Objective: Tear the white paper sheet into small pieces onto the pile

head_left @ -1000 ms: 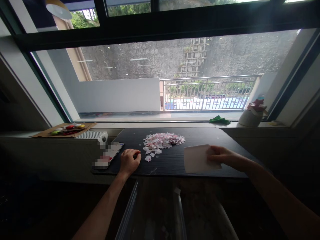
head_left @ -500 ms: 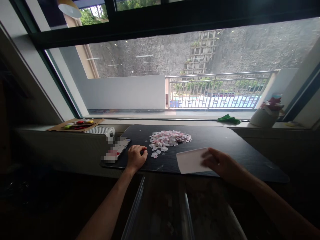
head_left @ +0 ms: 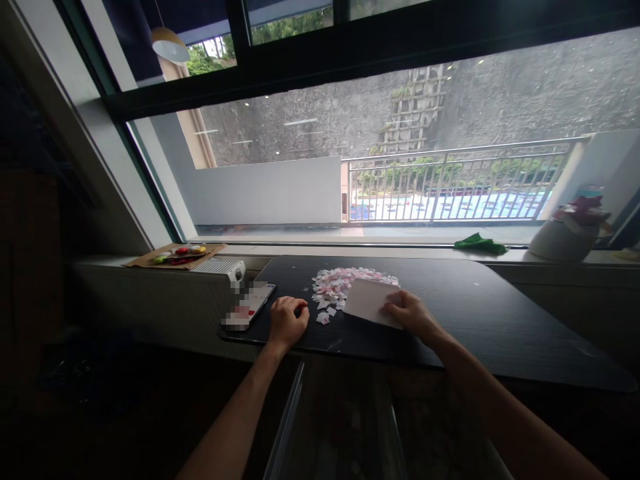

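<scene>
A heap of small white and pink paper pieces (head_left: 333,283) lies on the dark table (head_left: 450,320). My right hand (head_left: 409,312) pinches the right edge of a flat white card (head_left: 369,301), which is tilted and covers the heap's front right part. My left hand (head_left: 289,321) rests at the table's front left, closed with fingers curled; whether something small is between them is hidden. A few loose pieces (head_left: 324,318) lie between my left hand and the card.
A phone (head_left: 253,303) lies on the table's left edge. Along the sill are a board with colourful items (head_left: 175,256), a white slotted box (head_left: 220,268), a green cloth (head_left: 480,244) and a pale rounded pot (head_left: 563,239).
My right hand has carried the white card up and forward from the table's front to the heap. My left hand keeps its place by the phone. The view has shifted slightly.
</scene>
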A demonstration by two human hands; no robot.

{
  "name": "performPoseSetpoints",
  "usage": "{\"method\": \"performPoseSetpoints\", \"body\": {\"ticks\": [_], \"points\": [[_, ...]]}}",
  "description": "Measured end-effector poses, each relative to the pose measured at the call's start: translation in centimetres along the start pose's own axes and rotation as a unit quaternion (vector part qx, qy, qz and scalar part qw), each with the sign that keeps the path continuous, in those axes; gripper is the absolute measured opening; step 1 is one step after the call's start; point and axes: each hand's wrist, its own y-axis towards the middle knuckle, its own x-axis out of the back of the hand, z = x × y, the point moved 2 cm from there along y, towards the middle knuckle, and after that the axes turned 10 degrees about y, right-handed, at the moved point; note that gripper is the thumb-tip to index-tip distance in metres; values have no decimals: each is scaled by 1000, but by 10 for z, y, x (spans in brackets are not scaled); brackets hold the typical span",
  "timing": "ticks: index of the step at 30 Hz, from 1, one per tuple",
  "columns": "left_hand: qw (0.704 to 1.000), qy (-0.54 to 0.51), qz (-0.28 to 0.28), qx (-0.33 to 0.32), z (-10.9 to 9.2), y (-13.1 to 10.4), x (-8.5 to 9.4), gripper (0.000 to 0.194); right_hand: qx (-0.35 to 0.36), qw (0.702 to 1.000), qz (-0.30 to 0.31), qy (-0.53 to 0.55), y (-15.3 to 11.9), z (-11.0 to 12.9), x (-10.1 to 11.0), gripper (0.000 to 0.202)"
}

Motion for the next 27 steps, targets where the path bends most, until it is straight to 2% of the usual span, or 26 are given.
{"method": "performPoseSetpoints", "body": {"ticks": [5,12,19,23,27], "points": [[1000,-2,0,3,-1,0,0,13,-32,998,51,-8,-8,5,-13,15],[1000,1,0,4,-3,0,2,13,-98,978,165,84,-33,22,-16,21],[1000,1,0,5,-3,0,2,12,-65,989,113,64,-24,15,-23,20],[1000,-2,-4,4,-3,0,2,12,-70,984,146,68,-28,16,-33,19],[1000,-8,-4,5,-3,-1,1,12,-100,971,204,76,-42,22,-28,26]]}}
